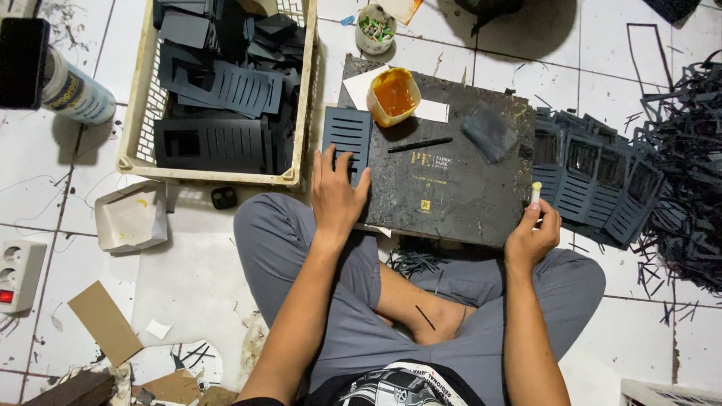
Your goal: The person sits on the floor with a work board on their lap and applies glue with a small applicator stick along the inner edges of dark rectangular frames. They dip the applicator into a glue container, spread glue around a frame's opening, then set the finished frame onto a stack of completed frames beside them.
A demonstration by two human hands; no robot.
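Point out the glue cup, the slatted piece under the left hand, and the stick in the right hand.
Glue cup (393, 94): head view, on the orange glue.
Slatted piece (347, 135): head view, upper slats.
Stick (535, 192): head view, pale tip.

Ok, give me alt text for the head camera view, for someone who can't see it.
Seen from above, a person sits cross-legged on a tiled floor with a dark board on their lap. Their left hand presses a slotted dark card piece; their right hand holds a small pale stick. A basket of similar pieces stands nearby.
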